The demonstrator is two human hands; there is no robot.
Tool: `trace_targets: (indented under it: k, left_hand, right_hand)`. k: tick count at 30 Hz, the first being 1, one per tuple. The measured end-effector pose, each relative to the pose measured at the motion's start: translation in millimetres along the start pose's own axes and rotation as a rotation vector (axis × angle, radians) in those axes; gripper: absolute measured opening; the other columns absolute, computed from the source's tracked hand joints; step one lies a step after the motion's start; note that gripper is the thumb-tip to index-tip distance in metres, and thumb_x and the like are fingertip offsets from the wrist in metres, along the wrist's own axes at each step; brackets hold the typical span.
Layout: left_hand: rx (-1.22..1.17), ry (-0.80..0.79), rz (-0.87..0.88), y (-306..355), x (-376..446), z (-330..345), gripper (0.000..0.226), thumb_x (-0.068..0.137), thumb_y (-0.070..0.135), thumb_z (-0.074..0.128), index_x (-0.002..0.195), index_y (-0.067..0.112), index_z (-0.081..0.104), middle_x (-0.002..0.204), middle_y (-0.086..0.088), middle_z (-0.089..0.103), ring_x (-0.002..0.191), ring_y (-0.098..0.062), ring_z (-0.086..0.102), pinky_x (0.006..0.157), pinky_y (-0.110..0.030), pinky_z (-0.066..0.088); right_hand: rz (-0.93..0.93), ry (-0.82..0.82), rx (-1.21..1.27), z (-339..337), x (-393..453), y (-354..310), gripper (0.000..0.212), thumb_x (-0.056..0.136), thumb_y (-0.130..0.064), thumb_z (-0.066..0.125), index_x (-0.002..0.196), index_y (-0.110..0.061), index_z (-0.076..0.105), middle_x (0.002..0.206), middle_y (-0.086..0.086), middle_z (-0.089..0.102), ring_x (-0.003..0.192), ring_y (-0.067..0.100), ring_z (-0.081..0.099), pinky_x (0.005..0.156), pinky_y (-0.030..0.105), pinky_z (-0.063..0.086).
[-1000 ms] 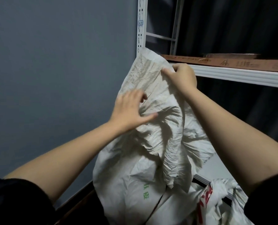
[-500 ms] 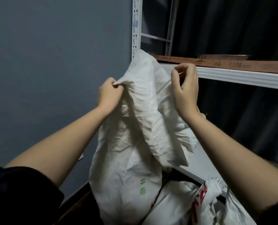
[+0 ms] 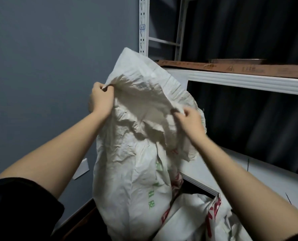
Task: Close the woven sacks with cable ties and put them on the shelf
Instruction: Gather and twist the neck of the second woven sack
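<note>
The left hand (image 3: pixel 102 98) pinches the left edge of the woven sack's (image 3: pixel 127 171) mouth, fingers curled tight on a fold of cloth. To its right and a little lower, the right hand (image 3: pixel 188 119) pinches the opposite edge, so the mouth hangs slack and crumpled between the two. The sack itself stands upright below both hands, its top flap rising above them against the white upright (image 3: pixel 143 32) of the shelf.

The step in hand looks like gathering the mouth for tying. To do it well, the two hands should draw their edges together and bunch the loose cloth into one narrow neck, leaving enough above the grip for a tie to bite. No cable tie can be made out, so one would have to be fetched while one hand holds the neck.

Left of the left hand there is only the grey wall (image 3: pixel 49 66). Below the right hand lies a second sack (image 3: pixel 197 218) with red print, touching the first and crowding its base. Right of the right hand run the upper shelf board (image 3: pixel 249 79), carrying flat cardboard (image 3: pixel 231 68), and the lower shelf (image 3: pixel 249 174); the upper rail sits close behind the flap and may snag it on lifting.
</note>
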State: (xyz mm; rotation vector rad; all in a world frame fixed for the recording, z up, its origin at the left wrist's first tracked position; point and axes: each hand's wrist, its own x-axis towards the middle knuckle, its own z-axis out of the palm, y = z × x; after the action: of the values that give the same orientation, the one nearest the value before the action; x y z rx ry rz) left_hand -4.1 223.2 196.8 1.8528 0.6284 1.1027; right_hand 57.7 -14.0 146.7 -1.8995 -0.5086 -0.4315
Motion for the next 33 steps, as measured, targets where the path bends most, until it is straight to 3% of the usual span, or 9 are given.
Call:
trace_targets:
  k: [3,9,11,14,16,21,25,29,33]
  left_hand:
    - [-0.001,-0.030,0.036,-8,-4,-2,0.027,0.088,0.029,0.044,0.066,0.023,0.031,0.067,0.007,0.039,0.075,-0.024,0.041,0.068,-0.033,0.033]
    - [-0.051,-0.074,0.078,-3,-16,0,0.021,0.087,0.026,0.045,0.071,0.023,0.032,0.066,0.006,0.039,0.068,-0.021,0.041,0.066,-0.033,0.032]
    - [-0.120,-0.130,0.135,4,-19,0,0.008,0.089,0.020,0.048,0.087,0.019,0.040,0.073,0.008,0.042,0.069,-0.016,0.042,0.068,-0.031,0.032]
    - [-0.315,-0.253,0.217,20,-23,0,0.033,0.094,0.026,0.055,0.119,0.009,0.041,0.101,0.003,0.050,0.088,-0.012,0.048,0.076,-0.025,0.036]
    - [-0.430,-0.306,0.223,36,-26,-1,0.043,0.092,0.033,0.060,0.123,0.013,0.039,0.110,0.002,0.053,0.086,-0.006,0.053,0.073,-0.018,0.042]
    - [-0.434,-0.331,0.264,59,-24,4,0.021,0.086,0.026,0.069,0.097,0.013,0.056,0.082,0.006,0.060,0.070,-0.002,0.055,0.063,-0.014,0.046]
    - [-0.459,-0.194,0.245,54,-13,0,0.015,0.087,0.027,0.065,0.080,0.018,0.054,0.075,0.006,0.056,0.067,-0.003,0.049,0.064,-0.021,0.041]
    - [-0.497,-0.067,0.172,50,-7,-3,0.013,0.092,0.026,0.056,0.103,0.019,0.057,0.095,0.004,0.062,0.090,-0.012,0.058,0.079,-0.024,0.045]
    - [-0.492,-0.081,0.095,47,-4,-3,0.046,0.093,0.034,0.050,0.132,0.010,0.047,0.129,-0.004,0.057,0.119,-0.019,0.053,0.105,-0.033,0.041]
  right_hand:
    - [-0.033,0.000,0.080,-35,32,-28,0.033,0.085,-0.020,0.065,0.071,0.009,0.058,0.062,0.008,0.044,0.060,0.013,0.038,0.057,0.029,0.028]
    - [-0.282,-0.309,-0.118,-85,62,-110,0.036,0.085,-0.039,0.069,0.077,-0.004,0.064,0.067,-0.004,0.055,0.062,0.002,0.049,0.058,0.022,0.037]
    - [-0.361,-0.276,-0.137,-94,69,-132,0.048,0.084,-0.048,0.066,0.078,0.000,0.063,0.067,0.001,0.052,0.061,0.005,0.046,0.056,0.022,0.034]
    - [-0.500,-0.127,-0.207,-93,78,-149,0.047,0.089,-0.046,0.058,0.071,-0.003,0.060,0.063,0.003,0.044,0.059,0.005,0.039,0.056,0.023,0.029]
    - [-0.535,-0.039,-0.228,-85,80,-151,0.043,0.090,-0.044,0.057,0.062,-0.010,0.055,0.056,-0.003,0.036,0.053,0.001,0.033,0.053,0.020,0.026]
    - [-0.476,-0.042,-0.023,-73,74,-132,0.045,0.090,-0.048,0.054,0.061,-0.016,0.045,0.058,-0.008,0.036,0.057,0.002,0.034,0.058,0.024,0.028]
    - [-0.273,-0.082,0.062,-82,80,-98,0.042,0.085,-0.056,0.048,0.074,-0.017,0.059,0.074,-0.005,0.053,0.073,0.008,0.049,0.069,0.029,0.036]
    - [-0.015,-0.384,0.029,-96,76,-48,0.025,0.086,-0.019,0.053,0.100,-0.003,0.066,0.085,0.007,0.059,0.071,0.013,0.052,0.059,0.015,0.042]
    - [0.078,-0.713,-0.398,-97,58,-14,0.013,0.086,0.000,0.061,0.091,-0.008,0.070,0.087,0.002,0.067,0.086,0.010,0.057,0.083,0.016,0.044]
